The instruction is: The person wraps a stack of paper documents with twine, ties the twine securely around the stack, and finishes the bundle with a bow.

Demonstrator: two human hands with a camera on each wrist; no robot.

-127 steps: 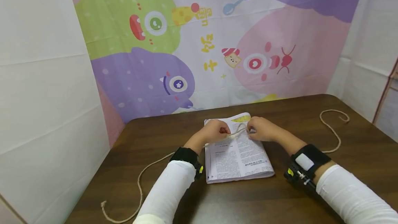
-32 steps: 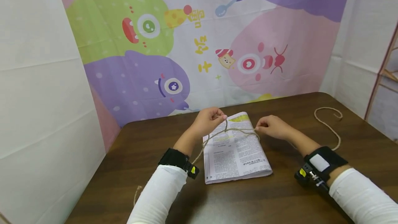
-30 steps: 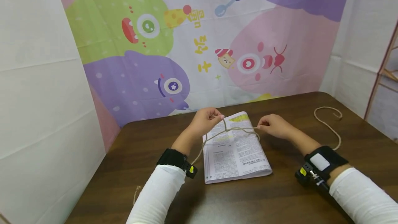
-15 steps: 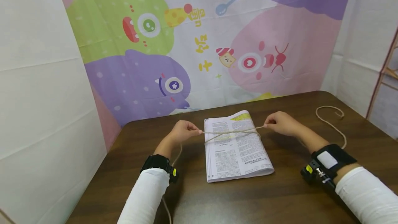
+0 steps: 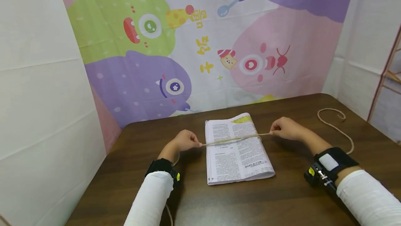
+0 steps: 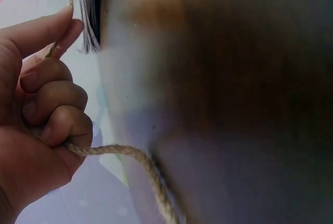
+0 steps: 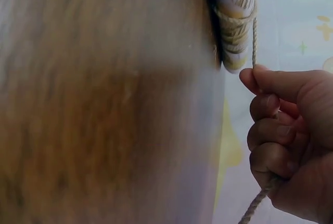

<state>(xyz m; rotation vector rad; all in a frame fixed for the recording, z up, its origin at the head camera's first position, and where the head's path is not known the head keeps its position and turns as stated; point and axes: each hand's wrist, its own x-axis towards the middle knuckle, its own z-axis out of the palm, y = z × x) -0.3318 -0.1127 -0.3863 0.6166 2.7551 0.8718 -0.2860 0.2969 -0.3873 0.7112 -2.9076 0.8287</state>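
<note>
A folded newspaper lies on the wooden table, with twine stretched across its upper half. Off the paper's left edge, my left hand pinches one length of twine between thumb and forefinger. The left wrist view shows that hand's other fingers curled round the twine, whose tail runs out below. On the opposite side my right hand pinches the other length. Its remaining fingers also curl over the twine in the right wrist view. Another strand wraps round the newspaper's folded edge.
The twine's right free end curves over the table's far right. Its left tail hangs beside my left forearm. Brown table surrounds the newspaper. A cartoon-printed cloth hangs behind, and white cloth hangs on the left.
My hands have drawn apart, the left one moving left and down from above the newspaper. The crossed, slack twine has pulled into a nearly straight line across the paper.
</note>
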